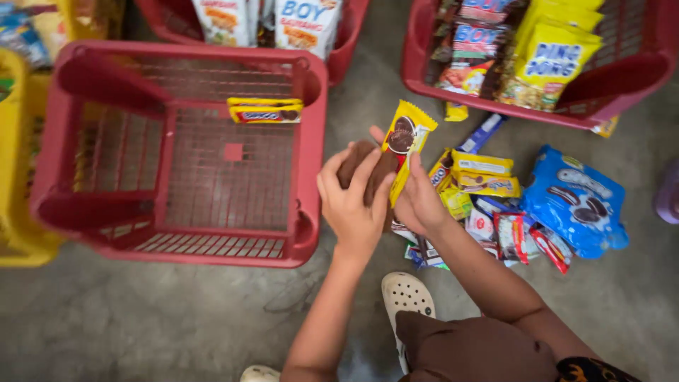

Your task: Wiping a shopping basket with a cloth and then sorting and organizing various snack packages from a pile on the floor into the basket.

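Observation:
My left hand [351, 200] and my right hand [417, 201] meet just right of a red plastic basket [311, 152]. Together they hold a stack of snack packets; the front one is a yellow packet [407, 138] with a picture of a brown biscuit, and brown packets [353, 159] sit behind it under my left fingers. Inside the red basket one yellow and red biscuit packet [265, 110] leans against the far wall.
A pile of loose snack packets [488, 185] and a blue cookie bag [576, 201] lie on the concrete floor at right. More red baskets with snacks stand at the top [629, 78]. A yellow basket [18, 233] sits at left. My white clog [407, 293] is below.

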